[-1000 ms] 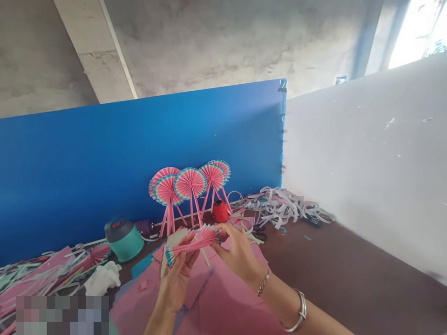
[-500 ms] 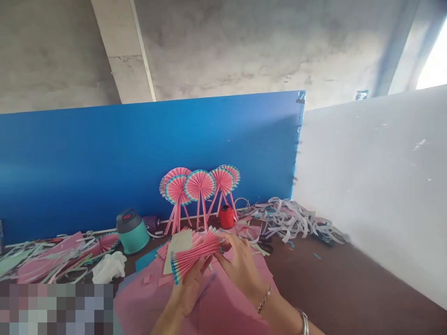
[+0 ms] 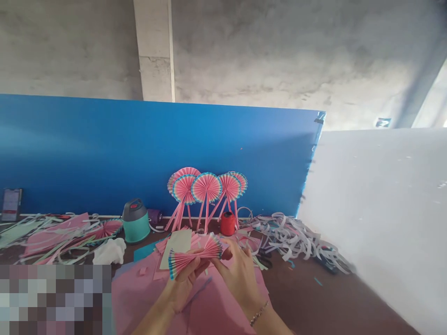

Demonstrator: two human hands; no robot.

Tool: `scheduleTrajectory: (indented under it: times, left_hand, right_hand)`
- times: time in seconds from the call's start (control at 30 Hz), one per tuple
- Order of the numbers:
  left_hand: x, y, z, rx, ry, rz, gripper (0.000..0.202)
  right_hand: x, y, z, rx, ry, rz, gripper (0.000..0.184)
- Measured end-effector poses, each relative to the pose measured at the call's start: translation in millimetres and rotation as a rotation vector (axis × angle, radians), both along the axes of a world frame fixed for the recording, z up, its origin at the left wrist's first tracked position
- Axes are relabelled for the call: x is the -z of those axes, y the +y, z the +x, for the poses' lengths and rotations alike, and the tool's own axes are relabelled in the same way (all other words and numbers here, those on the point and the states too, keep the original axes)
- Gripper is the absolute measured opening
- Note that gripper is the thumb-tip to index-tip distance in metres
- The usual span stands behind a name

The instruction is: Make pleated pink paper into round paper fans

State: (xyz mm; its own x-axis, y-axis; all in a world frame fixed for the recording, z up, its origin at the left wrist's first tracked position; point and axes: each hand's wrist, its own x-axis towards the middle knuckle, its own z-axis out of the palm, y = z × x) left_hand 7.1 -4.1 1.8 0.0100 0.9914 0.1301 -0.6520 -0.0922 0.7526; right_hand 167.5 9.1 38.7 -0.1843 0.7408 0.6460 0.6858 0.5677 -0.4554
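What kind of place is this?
Probably a paper-craft workbench. Finished pink paper fans lean against a blue board, cut paper strips lie heaped nearby, and the left hand and right hand hold a pleated paper.

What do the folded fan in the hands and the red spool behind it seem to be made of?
The folded fan looks like thin matte paper, pink with a blue edge; its sharp accordion pleats suggest this. The red spool seems to be wound thread or yarn, matte, though it is too small to be sure.
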Motion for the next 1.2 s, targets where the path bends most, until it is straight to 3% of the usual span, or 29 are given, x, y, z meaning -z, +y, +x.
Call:
scheduleTrajectory:
  times: [0.37, 0.53, 0.63, 0.73, 0.87, 1.03, 1.2]
  left_hand:
    - [-4.5, -1, -1, -0.009, 0.028, 0.004, 0.023]
    - [-4.8, 0, -5, -0.109, 0.096, -0.028, 0.023]
    - [-4.8, 0, -7, -0.116, 0.127, -0.071, 0.025]
    - [-5.6, -1, -8, -0.057, 0.14, -0.091, 0.027]
    - [-6.6, -1, -8, -0.039, 0.143, -0.052, 0.028]
    - [-8.7, 0, -7, -0.068, 0.064, -0.063, 0.017]
    - [-11.1, -1, -2, 0.021, 0.004, -0.127, 0.023]
  right_hand:
    - [2.0, 0, 0, -0.025, -0.013, -0.028, 0.03]
    - [8.0, 3, 2, -0.009, -0.059, 0.138, 0.06]
    - [8.6, 3, 4, -0.104, -0.119, 0.159, 0.068]
    - [6.9, 1, 5, -0.242, -0.121, 0.104, 0.057]
    - [5.8, -1, 4, -0.278, -0.043, -0.055, 0.026]
    - [7.6, -1, 1, -0.318, 0.007, -0.161, 0.018]
    - [7.5, -5, -3, -0.389, 0.048, -0.248, 0.013]
